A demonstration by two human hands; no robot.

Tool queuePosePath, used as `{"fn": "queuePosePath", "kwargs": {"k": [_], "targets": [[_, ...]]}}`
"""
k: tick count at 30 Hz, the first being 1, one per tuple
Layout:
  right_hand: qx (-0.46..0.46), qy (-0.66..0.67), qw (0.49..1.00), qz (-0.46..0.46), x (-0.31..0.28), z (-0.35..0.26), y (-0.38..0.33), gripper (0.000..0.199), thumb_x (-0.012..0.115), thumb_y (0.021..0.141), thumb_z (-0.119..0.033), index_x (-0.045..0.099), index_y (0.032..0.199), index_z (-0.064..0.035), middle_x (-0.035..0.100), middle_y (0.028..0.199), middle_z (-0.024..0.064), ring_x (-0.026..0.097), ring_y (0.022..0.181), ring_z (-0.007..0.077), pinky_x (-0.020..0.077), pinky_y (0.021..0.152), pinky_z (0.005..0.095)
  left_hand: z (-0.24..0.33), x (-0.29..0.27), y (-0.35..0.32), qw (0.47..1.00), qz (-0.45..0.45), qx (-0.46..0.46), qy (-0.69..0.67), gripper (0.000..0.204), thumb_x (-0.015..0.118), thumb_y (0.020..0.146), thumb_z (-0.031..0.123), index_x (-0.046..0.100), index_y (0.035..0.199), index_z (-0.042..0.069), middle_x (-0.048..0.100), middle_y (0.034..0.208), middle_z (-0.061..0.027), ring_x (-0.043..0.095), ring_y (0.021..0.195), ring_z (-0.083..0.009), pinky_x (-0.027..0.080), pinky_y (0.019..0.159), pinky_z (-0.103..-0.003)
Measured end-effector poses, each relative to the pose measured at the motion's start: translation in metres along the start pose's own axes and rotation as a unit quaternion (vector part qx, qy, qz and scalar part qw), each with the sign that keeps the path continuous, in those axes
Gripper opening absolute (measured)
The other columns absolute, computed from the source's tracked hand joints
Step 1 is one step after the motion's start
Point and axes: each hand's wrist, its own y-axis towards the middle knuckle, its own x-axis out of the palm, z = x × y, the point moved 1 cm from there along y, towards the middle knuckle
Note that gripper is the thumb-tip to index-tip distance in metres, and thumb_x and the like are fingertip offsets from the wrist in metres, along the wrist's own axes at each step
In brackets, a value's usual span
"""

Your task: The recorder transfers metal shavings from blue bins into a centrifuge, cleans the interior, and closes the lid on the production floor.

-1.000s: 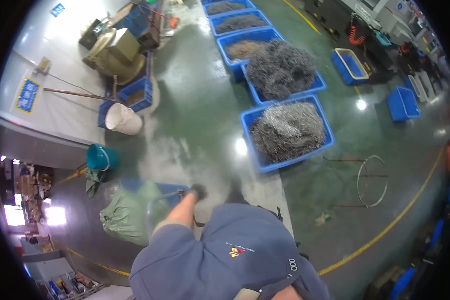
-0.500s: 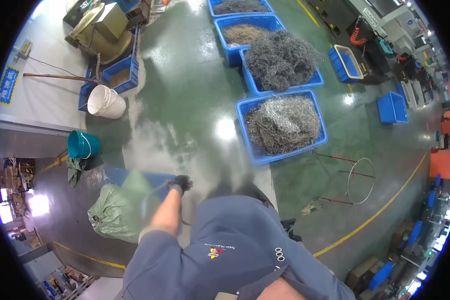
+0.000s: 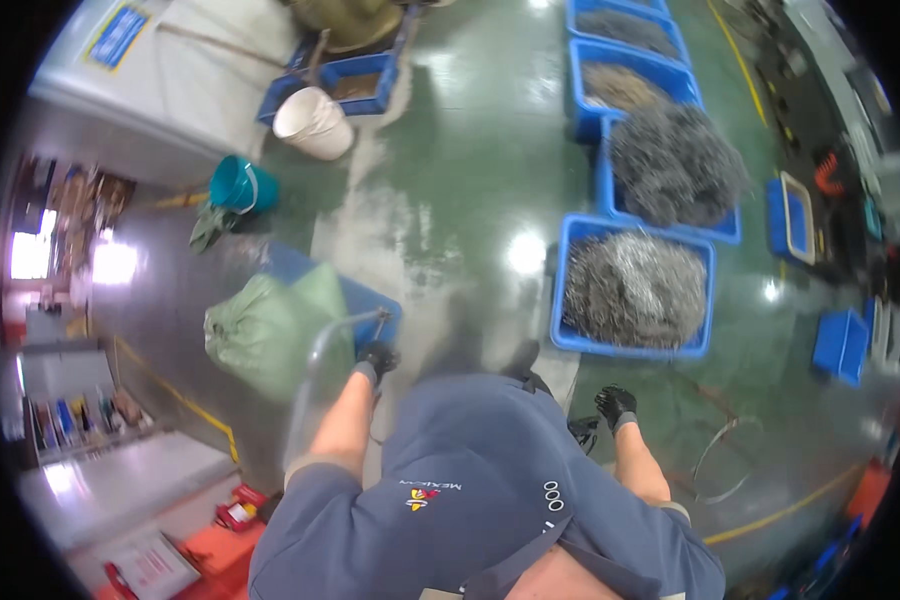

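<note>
My left hand (image 3: 375, 358), in a black glove, grips the metal handle (image 3: 330, 340) of a blue cart (image 3: 355, 295) that carries a full green sack (image 3: 270, 330). My right hand (image 3: 615, 405), also in a black glove, hangs free at my side with its fingers loosely curled and nothing in it. It is just below a blue crate (image 3: 632, 345) heaped with grey metal wire pieces. My blue shirt fills the lower middle of the view.
More blue crates (image 3: 670, 170) of metal scrap line the right side. A white bucket (image 3: 313, 123) and a teal bucket (image 3: 238, 185) stand at the upper left. A wire ring (image 3: 725, 460) lies on the green floor at right. Yellow lines cross the floor.
I have walked on: the crates and buckets have slid up and away in the view. My right hand has come into sight. My left hand stays on the cart handle.
</note>
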Motion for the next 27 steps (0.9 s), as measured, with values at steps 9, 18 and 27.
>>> {"fn": "queuePosePath", "kwargs": {"k": [9, 18, 27], "targets": [[-0.046, -0.320, 0.940, -0.110, 0.156, -0.110, 0.066, 0.032, 0.045, 0.091, -0.030, 0.062, 0.107, -0.0088, 0.068, 0.093, 0.0123, 0.066, 0.080, 0.0289, 0.0521, 0.067, 0.0402, 0.063, -0.015, 0.082, 0.986, -0.040, 0.150, -0.060, 0.035, 0.038, 0.096, 0.029, 0.057, 0.117, 0.008, 0.066, 0.099, -0.0175, 0.066, 0.081, -0.0267, 0.054, 0.071, -0.037], [0.156, -0.098, 0.982, -0.038, 0.215, -0.125, 0.158, 0.042, 0.041, 0.094, -0.040, 0.061, 0.107, -0.0048, 0.067, 0.083, 0.0132, 0.063, 0.072, 0.0277, 0.0534, 0.065, 0.0399, 0.212, -0.053, 0.155, 0.957, -0.139, 0.132, -0.219, 0.025, 0.047, 0.093, 0.025, 0.059, 0.108, 0.009, 0.068, 0.093, -0.0119, 0.066, 0.072, -0.0219, 0.052, 0.064, -0.034], [0.150, -0.354, 0.921, -0.067, 0.439, -0.292, 0.206, 0.042, 0.040, 0.095, -0.043, 0.061, 0.101, -0.0068, 0.065, 0.079, 0.0136, 0.062, 0.066, 0.0278, 0.0511, 0.059, 0.0413, 0.212, -0.195, 0.264, 0.958, 0.004, -0.013, -0.288, 0.034, 0.052, 0.088, 0.037, 0.065, 0.087, 0.006, 0.068, 0.088, -0.0106, 0.064, 0.068, -0.0238, 0.051, 0.065, -0.036]]}}
